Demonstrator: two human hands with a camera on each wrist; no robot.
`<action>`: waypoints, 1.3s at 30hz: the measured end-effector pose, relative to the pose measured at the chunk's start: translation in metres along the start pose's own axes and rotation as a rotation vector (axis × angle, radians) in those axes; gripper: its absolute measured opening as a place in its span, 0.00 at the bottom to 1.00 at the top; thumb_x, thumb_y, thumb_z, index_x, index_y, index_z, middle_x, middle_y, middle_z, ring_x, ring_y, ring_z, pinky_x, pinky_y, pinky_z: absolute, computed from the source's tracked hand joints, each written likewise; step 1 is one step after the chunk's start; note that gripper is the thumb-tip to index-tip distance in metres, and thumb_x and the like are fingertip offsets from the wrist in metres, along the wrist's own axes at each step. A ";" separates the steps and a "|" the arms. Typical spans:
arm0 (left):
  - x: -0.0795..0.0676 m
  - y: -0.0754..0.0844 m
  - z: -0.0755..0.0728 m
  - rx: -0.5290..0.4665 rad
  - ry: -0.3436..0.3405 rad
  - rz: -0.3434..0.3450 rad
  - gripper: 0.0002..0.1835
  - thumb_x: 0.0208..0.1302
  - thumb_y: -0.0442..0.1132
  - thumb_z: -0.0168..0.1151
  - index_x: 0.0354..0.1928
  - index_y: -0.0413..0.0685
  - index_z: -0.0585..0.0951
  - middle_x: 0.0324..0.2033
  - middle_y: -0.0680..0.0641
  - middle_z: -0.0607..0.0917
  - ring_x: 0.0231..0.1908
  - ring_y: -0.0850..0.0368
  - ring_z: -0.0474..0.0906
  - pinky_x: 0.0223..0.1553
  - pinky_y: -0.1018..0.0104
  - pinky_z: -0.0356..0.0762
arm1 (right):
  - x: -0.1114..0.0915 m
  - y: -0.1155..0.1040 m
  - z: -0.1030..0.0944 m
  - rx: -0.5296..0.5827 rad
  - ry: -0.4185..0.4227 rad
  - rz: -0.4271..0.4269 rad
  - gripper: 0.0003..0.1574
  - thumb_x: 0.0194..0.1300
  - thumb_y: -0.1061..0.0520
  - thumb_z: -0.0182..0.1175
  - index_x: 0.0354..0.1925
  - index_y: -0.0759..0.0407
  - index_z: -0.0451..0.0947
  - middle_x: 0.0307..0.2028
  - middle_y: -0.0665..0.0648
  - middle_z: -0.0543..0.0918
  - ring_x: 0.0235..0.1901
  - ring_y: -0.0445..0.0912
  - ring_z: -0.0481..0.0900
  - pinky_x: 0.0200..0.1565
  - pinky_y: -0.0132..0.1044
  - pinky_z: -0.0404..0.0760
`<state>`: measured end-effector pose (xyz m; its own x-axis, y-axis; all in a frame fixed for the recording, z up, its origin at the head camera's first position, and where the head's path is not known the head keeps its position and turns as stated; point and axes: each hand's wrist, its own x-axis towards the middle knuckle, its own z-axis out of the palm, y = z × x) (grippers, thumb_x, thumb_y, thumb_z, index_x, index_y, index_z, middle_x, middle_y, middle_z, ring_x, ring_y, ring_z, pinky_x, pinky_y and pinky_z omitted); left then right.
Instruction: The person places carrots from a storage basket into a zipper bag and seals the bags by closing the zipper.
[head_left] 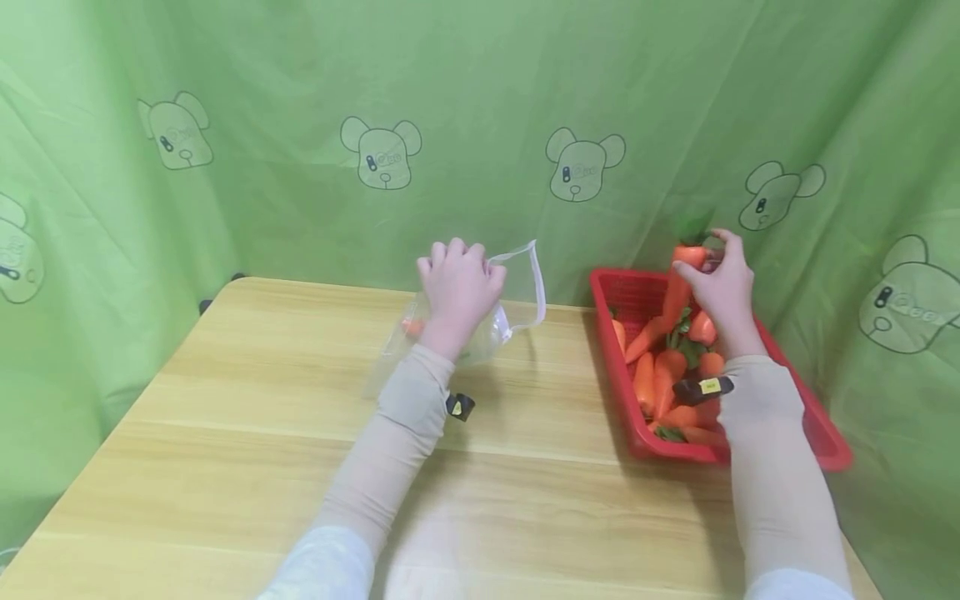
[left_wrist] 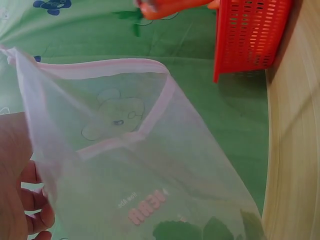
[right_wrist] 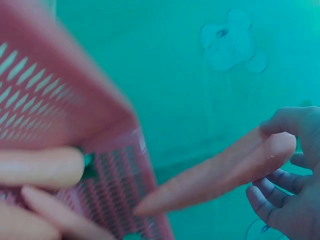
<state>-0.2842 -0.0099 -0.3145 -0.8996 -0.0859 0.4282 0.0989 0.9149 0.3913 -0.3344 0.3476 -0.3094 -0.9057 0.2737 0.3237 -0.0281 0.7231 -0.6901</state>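
Right hand point(head_left: 729, 287) grips a carrot point(head_left: 678, 287) near its leafy top, tip pointing down over the red basket point(head_left: 675, 452) at the far right corner of the tabletop point(head_left: 300, 450), a hold that likely keeps the long root steady. Left hand point(head_left: 459, 292) clutches the clear bag point(left_wrist: 150, 175) by its rim near the far edge, seemingly so the mouth gapes toward the basket; green leaves point(left_wrist: 180, 230) show through its side.
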 end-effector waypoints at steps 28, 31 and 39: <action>0.002 0.007 0.001 0.010 -0.011 0.004 0.15 0.63 0.57 0.50 0.36 0.58 0.79 0.35 0.54 0.75 0.41 0.54 0.65 0.48 0.56 0.62 | -0.049 -0.115 0.064 0.924 -0.231 -0.084 0.29 0.59 0.71 0.60 0.51 0.48 0.62 0.46 0.51 0.71 0.44 0.39 0.78 0.41 0.26 0.81; 0.003 0.006 0.001 0.010 -0.007 0.005 0.15 0.63 0.57 0.50 0.36 0.58 0.79 0.35 0.54 0.74 0.41 0.55 0.64 0.47 0.57 0.61 | -0.051 -0.118 0.074 0.828 -0.243 -0.061 0.27 0.59 0.70 0.61 0.48 0.48 0.63 0.47 0.49 0.73 0.47 0.38 0.77 0.46 0.25 0.79; 0.002 0.006 0.000 0.013 -0.020 0.005 0.15 0.64 0.58 0.50 0.35 0.58 0.79 0.36 0.54 0.75 0.41 0.55 0.64 0.47 0.57 0.62 | -0.049 -0.119 0.094 0.493 -0.293 -0.061 0.28 0.57 0.62 0.68 0.52 0.53 0.65 0.54 0.57 0.77 0.52 0.43 0.77 0.56 0.33 0.77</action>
<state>-0.2855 -0.0042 -0.3110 -0.9073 -0.0735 0.4139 0.0980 0.9205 0.3783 -0.3267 0.1888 -0.3036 -0.9737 0.0032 0.2278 -0.2138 0.3321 -0.9187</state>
